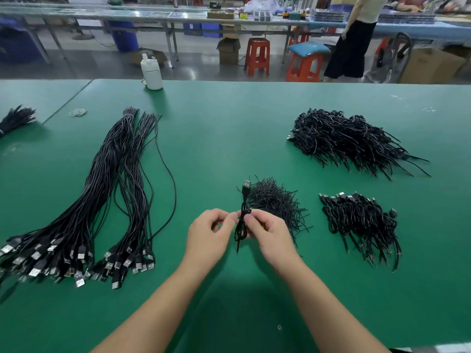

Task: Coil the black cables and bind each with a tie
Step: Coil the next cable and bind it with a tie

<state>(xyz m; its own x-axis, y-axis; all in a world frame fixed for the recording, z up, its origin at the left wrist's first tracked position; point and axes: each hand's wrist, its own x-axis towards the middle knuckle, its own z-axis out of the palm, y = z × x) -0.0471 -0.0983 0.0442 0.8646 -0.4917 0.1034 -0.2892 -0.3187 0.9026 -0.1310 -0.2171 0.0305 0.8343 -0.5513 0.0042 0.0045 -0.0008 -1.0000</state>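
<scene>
A green table (pixel 229 118) fills most of the frame, with a workshop aisle, benches and red stools (pixel 257 56) across the top. On the left of the frame lie two long bundles of uncoiled cables (pixel 109 189), their USB plugs fanned toward the lower left. At upper right sits a big heap of coiled cables (pixel 349 138); below it, at right of centre, a smaller coiled pile (pixel 362 220). Just right of centre is a mound of short black ties (pixel 275 202). A white bottle (pixel 152 72) stands at the table's far edge, upper left of centre.

At centre, both hands meet over one small coiled cable (pixel 241 226), held upright just in front of the ties, its plug (pixel 246 186) pointing up. The right hand (pixel 267 231) has fingers curled round the coil. The left hand (pixel 210 231) pinches at the coil's waist, where a thin tie (pixel 246 213) appears wrapped; how far it is twisted is too fine to tell.

The step in hand looks like binding: the coil is made, the tie is being closed. Next calls for twisting the tie ends tight while the right hand keeps the loops from springing, then setting the cable on the smaller pile at right and taking a fresh one from the left.
</scene>
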